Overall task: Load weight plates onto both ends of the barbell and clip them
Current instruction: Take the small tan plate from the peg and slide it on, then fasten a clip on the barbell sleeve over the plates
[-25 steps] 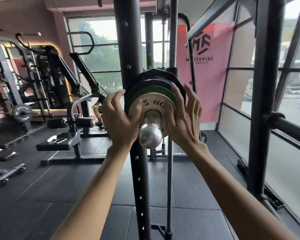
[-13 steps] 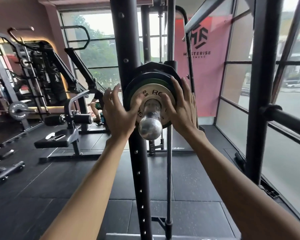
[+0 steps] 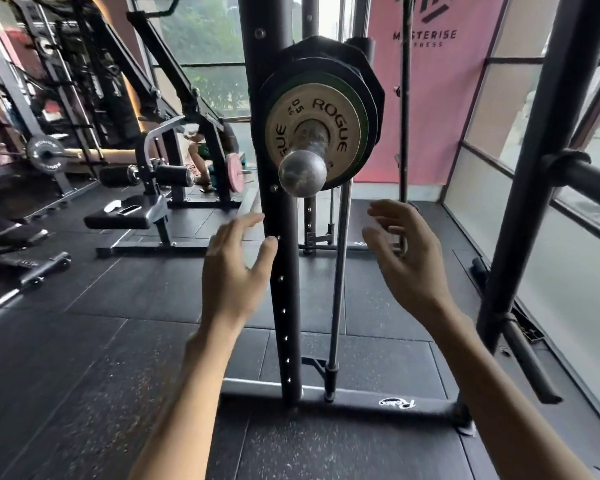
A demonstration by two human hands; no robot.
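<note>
Nearest: left hand (image 3: 236, 268) and right hand (image 3: 406, 261), both below the barbell sleeve (image 3: 303, 173), one to each side of it, palms turned toward each other, fingers loosely spread, holding nothing and touching nothing. The sleeve's rounded steel end points at the camera. Seated on it, behind that end, is a small pale plate (image 3: 340, 109) marked ROGUE. Right behind the pale plate a green plate (image 3: 363, 123) shows only as a thin rim, and behind that are larger black plates (image 3: 326, 60). The stack looks close-packed, though the contact between faces is hidden. No clip is visible on the sleeve (bare steel from the pale plate outward). The rack upright (image 3: 284, 271) runs just left of the sleeve. Risk, as I judge it: unclipped, the pale plate could walk outward and drop off if the bar is tilted or jolted. A gap hidden behind it would let the stack rattle even once clipped. The bar's other end is out of view, so uneven loading cannot be ruled out, and a lopsided bar may tip in the rack. Far beyond the sleeve are a bench (image 3: 125, 216) to its left and a pink banner (image 3: 430, 98) to its right.
</note>
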